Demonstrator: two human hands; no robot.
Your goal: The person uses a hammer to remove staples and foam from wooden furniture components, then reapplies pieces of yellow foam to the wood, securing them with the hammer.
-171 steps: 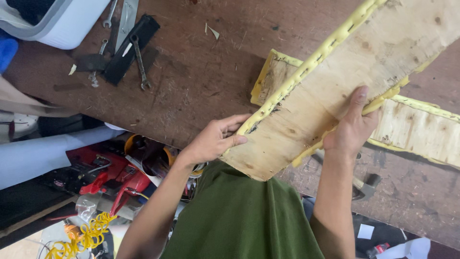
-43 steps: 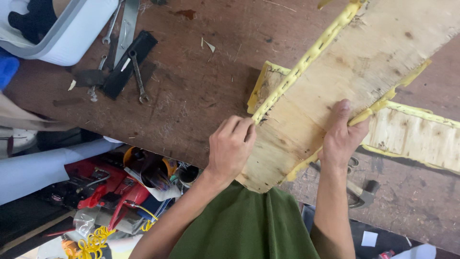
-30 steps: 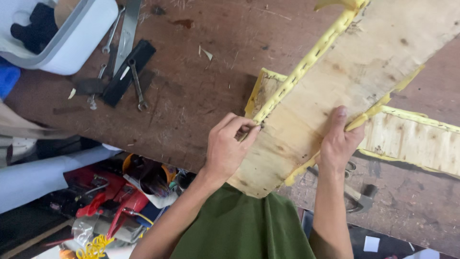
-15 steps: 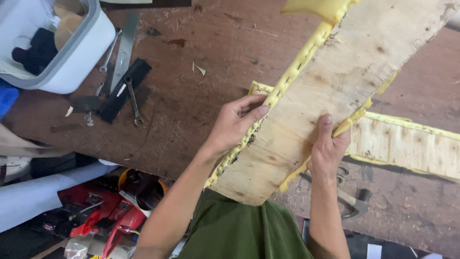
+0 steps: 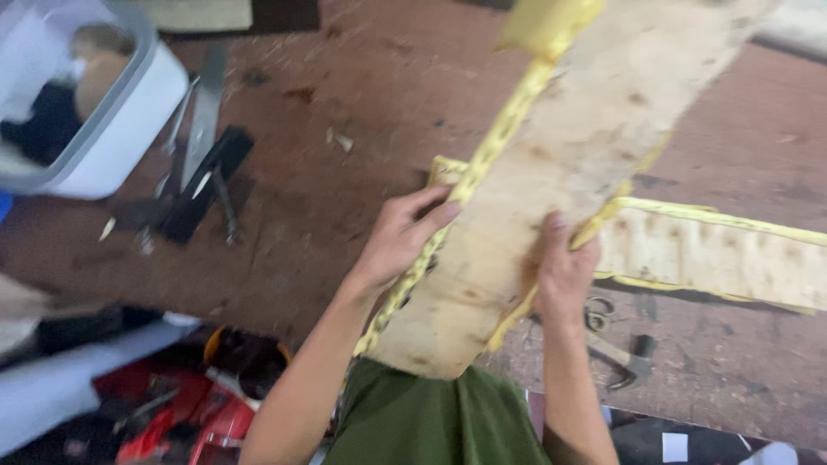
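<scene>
We've got the long pale wooden plank with yellow edging [image 5: 551, 198] gripped, left hand [image 5: 398, 244] and right hand [image 5: 562, 277] clamped on its opposite edges, above the brown worktop [image 5: 345, 215].

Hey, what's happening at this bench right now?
A person in a green shirt is holding a long pale wooden panel edged with yellow strip, lifted at a slant over a brown workbench. The left hand grips its left edge and the right hand its right edge. A second similar panel lies flat on the bench behind it. To the left sit a white plastic tub and some dark hand tools. The picture is blurred.
</scene>
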